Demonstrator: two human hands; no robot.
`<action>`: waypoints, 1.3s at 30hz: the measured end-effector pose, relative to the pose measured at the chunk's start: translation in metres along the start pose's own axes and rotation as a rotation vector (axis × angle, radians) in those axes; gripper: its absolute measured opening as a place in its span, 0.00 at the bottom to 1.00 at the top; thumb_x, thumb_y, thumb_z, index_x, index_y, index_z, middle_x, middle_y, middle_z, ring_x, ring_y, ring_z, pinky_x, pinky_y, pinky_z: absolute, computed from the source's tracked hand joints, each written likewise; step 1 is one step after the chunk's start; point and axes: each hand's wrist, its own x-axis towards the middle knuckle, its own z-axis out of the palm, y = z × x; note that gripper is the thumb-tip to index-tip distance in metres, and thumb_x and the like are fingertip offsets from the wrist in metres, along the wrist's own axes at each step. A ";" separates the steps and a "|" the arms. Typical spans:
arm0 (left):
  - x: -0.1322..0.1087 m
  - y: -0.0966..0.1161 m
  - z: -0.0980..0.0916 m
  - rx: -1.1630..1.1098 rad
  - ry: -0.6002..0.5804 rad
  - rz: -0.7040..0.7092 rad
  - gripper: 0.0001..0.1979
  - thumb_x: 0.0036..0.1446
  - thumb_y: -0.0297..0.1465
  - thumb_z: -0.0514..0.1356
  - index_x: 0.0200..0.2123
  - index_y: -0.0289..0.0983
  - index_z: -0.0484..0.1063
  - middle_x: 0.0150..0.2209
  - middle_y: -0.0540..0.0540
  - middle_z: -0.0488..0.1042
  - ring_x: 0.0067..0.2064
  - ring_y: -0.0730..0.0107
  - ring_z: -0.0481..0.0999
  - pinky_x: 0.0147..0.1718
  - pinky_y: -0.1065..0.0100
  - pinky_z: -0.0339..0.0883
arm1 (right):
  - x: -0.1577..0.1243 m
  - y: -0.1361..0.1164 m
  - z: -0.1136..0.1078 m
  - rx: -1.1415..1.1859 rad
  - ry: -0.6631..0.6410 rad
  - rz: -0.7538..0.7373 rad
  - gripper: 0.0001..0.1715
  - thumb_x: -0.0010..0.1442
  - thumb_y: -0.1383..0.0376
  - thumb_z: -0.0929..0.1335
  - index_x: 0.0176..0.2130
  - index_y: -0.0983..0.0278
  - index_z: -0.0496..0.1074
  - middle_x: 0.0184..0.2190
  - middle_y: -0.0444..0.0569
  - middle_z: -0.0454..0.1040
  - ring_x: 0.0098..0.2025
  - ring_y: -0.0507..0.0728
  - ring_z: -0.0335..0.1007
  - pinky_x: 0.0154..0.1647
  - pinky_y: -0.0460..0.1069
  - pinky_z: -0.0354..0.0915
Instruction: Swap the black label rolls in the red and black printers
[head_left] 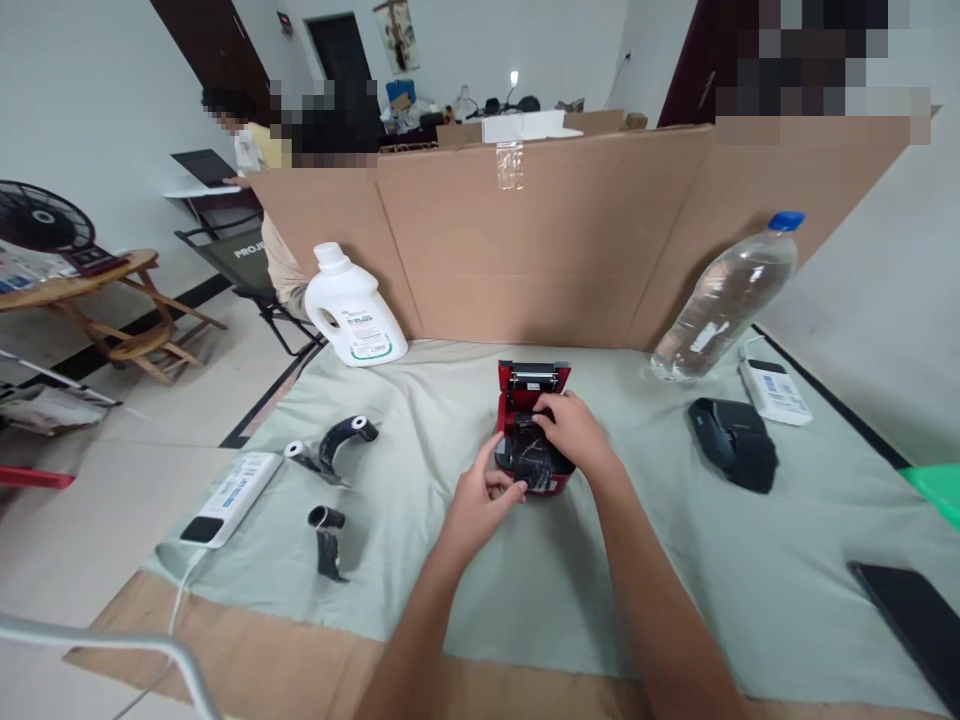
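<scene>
A small red and black printer (529, 405) sits with its lid open in the middle of the pale green cloth (465, 580). My right hand (574, 430) rests on top of it, fingers curled into the open compartment. My left hand (484, 495) is at the printer's front left corner, thumb and fingers pinched against its black edge. What lies inside the compartment is hidden by my fingers.
Two black curled strips on rolls (337, 445) (326, 535) and a white power strip (229, 495) lie left. A white jug (352, 310) stands at back left, a clear bottle (724, 300), black device (735, 440) and white device (772, 390) right. Cardboard wall (540, 230) behind; a person sits beyond it.
</scene>
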 end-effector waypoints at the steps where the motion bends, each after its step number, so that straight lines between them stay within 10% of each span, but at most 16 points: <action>1: 0.000 -0.002 0.004 -0.014 0.008 -0.005 0.42 0.57 0.37 0.64 0.70 0.36 0.51 0.27 0.51 0.78 0.24 0.75 0.66 0.27 0.72 0.59 | 0.001 -0.001 0.000 -0.018 -0.001 0.015 0.06 0.62 0.70 0.69 0.38 0.60 0.76 0.39 0.51 0.79 0.46 0.62 0.68 0.46 0.54 0.61; 10: 0.007 0.000 0.011 -0.165 0.017 -0.073 0.45 0.53 0.38 0.66 0.71 0.33 0.54 0.25 0.51 0.79 0.25 0.75 0.67 0.28 0.73 0.57 | 0.007 0.007 0.008 0.039 0.053 0.067 0.12 0.57 0.73 0.67 0.38 0.61 0.78 0.40 0.51 0.78 0.46 0.61 0.68 0.45 0.53 0.62; 19: 0.003 -0.003 0.027 -0.288 0.132 -0.082 0.48 0.47 0.30 0.66 0.71 0.36 0.53 0.17 0.60 0.64 0.22 0.77 0.66 0.24 0.75 0.55 | 0.016 0.023 0.016 0.606 0.541 0.222 0.19 0.63 0.53 0.62 0.47 0.62 0.67 0.49 0.55 0.72 0.49 0.59 0.68 0.53 0.55 0.64; 32: -0.007 -0.022 0.037 -0.318 0.118 0.028 0.53 0.52 0.35 0.66 0.74 0.38 0.40 0.20 0.60 0.62 0.24 0.76 0.65 0.29 0.73 0.61 | -0.040 0.037 0.015 0.867 0.262 0.233 0.15 0.53 0.54 0.70 0.38 0.60 0.72 0.57 0.53 0.68 0.63 0.63 0.62 0.62 0.56 0.59; 39: -0.003 -0.027 0.018 0.075 0.225 0.114 0.35 0.62 0.39 0.59 0.70 0.38 0.57 0.21 0.56 0.61 0.25 0.72 0.61 0.30 0.71 0.58 | -0.046 0.027 0.024 1.046 0.206 0.286 0.35 0.55 0.57 0.69 0.61 0.56 0.63 0.65 0.54 0.65 0.65 0.61 0.63 0.63 0.58 0.63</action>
